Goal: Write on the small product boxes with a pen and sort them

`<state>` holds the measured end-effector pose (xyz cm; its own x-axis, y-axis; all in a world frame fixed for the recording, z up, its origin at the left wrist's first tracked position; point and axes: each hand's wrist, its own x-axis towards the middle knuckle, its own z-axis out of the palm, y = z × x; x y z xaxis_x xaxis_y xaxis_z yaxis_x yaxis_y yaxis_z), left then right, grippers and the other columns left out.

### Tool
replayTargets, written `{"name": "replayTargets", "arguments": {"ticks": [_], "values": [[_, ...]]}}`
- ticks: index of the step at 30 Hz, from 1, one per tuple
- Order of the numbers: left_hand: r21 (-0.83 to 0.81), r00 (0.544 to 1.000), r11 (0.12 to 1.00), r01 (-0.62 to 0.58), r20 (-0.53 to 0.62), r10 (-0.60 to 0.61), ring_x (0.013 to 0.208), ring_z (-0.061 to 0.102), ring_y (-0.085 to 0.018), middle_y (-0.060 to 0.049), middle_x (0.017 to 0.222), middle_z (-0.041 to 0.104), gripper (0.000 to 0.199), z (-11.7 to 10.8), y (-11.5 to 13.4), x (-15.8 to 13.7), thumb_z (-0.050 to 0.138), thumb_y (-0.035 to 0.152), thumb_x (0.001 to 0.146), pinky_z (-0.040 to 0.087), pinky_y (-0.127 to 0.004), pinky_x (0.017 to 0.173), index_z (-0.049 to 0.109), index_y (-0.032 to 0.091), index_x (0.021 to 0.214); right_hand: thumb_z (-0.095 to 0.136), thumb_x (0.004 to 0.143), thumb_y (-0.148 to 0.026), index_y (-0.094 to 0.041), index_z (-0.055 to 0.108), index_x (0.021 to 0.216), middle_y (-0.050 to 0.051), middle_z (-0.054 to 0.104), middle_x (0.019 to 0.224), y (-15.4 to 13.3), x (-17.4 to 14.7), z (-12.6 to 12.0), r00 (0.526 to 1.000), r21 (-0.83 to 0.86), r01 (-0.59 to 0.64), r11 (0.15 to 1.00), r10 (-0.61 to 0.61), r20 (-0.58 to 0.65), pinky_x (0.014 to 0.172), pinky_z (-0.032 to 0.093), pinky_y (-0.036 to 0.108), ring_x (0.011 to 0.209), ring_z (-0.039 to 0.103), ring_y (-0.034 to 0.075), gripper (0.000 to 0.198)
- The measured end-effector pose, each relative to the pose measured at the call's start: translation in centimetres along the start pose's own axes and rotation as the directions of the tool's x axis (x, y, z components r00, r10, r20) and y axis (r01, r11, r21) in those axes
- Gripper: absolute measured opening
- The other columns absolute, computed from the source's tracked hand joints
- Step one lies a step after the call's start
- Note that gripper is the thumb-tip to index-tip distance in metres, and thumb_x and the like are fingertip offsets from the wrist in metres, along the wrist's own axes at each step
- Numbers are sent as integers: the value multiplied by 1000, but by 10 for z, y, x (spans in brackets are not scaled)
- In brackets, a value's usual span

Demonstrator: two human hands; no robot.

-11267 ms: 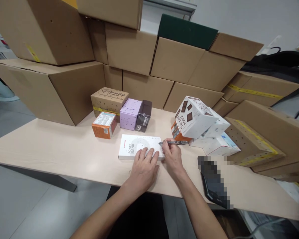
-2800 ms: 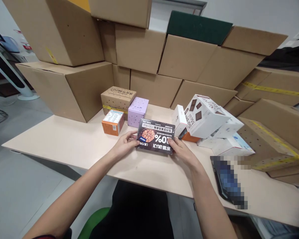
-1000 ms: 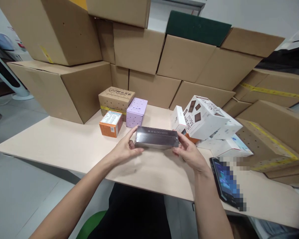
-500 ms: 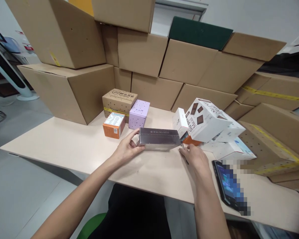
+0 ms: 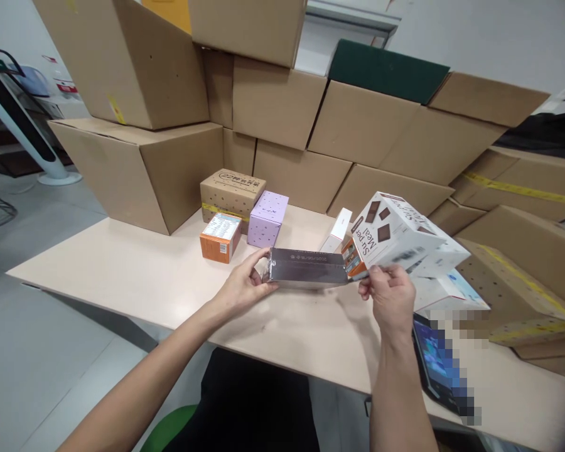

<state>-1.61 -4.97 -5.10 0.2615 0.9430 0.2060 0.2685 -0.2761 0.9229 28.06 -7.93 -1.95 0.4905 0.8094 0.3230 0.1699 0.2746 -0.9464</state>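
Note:
A dark box in clear shrink wrap (image 5: 306, 266) is held up just over the front of the table, its long printed side facing me. My left hand (image 5: 245, 279) grips its left end, thumb below and fingers at the upper corner. At the opposite end, my right hand (image 5: 390, 290) is closed in a pinch. Between those fingers and the box's right corner shows a thin dark tool (image 5: 355, 280), mostly hidden by the hand. An orange box with pictures (image 5: 353, 258) lies right behind that corner, next to a white "Super Meal" box (image 5: 390, 235).
On the left of the table stand a small orange box (image 5: 220, 242), a lilac box (image 5: 266, 223) and a brown carton (image 5: 230, 188). A slim white box (image 5: 338, 231) leans behind the dark one. A handheld device (image 5: 435, 358) lies at right. Large cartons (image 5: 292, 169) wall the back.
My right hand has risen and moved slightly right, and its fingers are curled tighter. The thin tool, earlier slanting below the box corner, is now mostly covered. My left hand keeps its grip.

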Motion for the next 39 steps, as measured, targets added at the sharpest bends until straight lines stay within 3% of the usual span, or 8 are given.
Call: {"name": "replayTargets", "arguments": {"ticks": [3, 6, 8, 12, 15, 24, 31, 39], "values": [[-9, 1000, 1000, -19, -10, 19, 65, 52, -15, 1, 75, 58, 81, 1, 0, 0, 78, 41, 75, 44, -27, 62, 45, 23, 145, 69, 77, -36, -24, 45, 80, -6, 59, 56, -14, -8, 6, 993, 278, 114, 954, -100, -66, 39, 41, 25, 44, 56, 15, 26], [-24, 999, 999, -42, -2, 42, 66, 52, -14, 0, 78, 59, 77, 1, 1, -1, 78, 38, 75, 44, -27, 62, 46, 23, 144, 60, 81, -30, -22, 54, 80, -2, 63, 60, -30, -17, 13, 975, 348, 223, 911, -207, -82, 40, 42, 26, 45, 58, 15, 10], [-23, 999, 998, -50, 3, 50, 66, 51, -14, 0, 80, 59, 76, 1, 1, -1, 78, 36, 75, 44, -26, 62, 47, 23, 143, 57, 86, -32, -20, 63, 85, 1, 66, 65, -40, -23, 19, 966, 308, 256, 916, -251, -55, 44, 46, 29, 48, 61, 16, 13], [-24, 997, 997, -73, 1, 73, 63, 50, -12, 1, 80, 57, 76, 2, -1, -1, 77, 36, 76, 42, -25, 59, 45, 24, 144, 59, 92, -36, -21, 67, 98, 4, 71, 80, -47, -31, 36, 955, 200, 238, 950, -266, 129, 58, 53, 33, 62, 66, 17, 18], [-16, 996, 996, -86, -5, 86, 63, 49, -12, 2, 79, 56, 75, 2, -2, -1, 77, 36, 76, 42, -24, 59, 46, 24, 144, 64, 90, -35, -22, 65, 95, 1, 68, 75, -38, -35, 48, 937, 85, 267, 960, -279, 208, 56, 49, 28, 59, 62, 14, 14], [16, 995, 995, -98, 27, 98, 68, 51, -13, -3, 96, 61, 72, -1, 3, -3, 74, 35, 79, 44, -25, 63, 46, 25, 144, 55, 95, -39, -23, 58, 86, -3, 59, 65, -18, -38, 56, 932, -50, 338, 940, -327, 157, 57, 45, 27, 55, 55, 12, 19], [1, 994, 994, -109, 32, 109, 69, 52, -13, -5, 106, 62, 71, -1, 2, -2, 73, 38, 80, 44, -25, 63, 45, 25, 145, 54, 95, -37, -24, 60, 85, -2, 61, 72, -25, -35, 57, 879, -233, 470, 852, -428, 210, 65, 46, 30, 65, 58, 16, 17], [15, 992, 993, -119, 33, 118, 69, 51, -12, -5, 107, 61, 72, -1, 2, -3, 73, 37, 80, 44, -25, 64, 44, 25, 145, 52, 96, -35, -25, 58, 84, -3, 59, 70, -25, -35, 57, 881, -236, 466, 852, -424, 208, 64, 46, 30, 64, 58, 15, 17]]}}
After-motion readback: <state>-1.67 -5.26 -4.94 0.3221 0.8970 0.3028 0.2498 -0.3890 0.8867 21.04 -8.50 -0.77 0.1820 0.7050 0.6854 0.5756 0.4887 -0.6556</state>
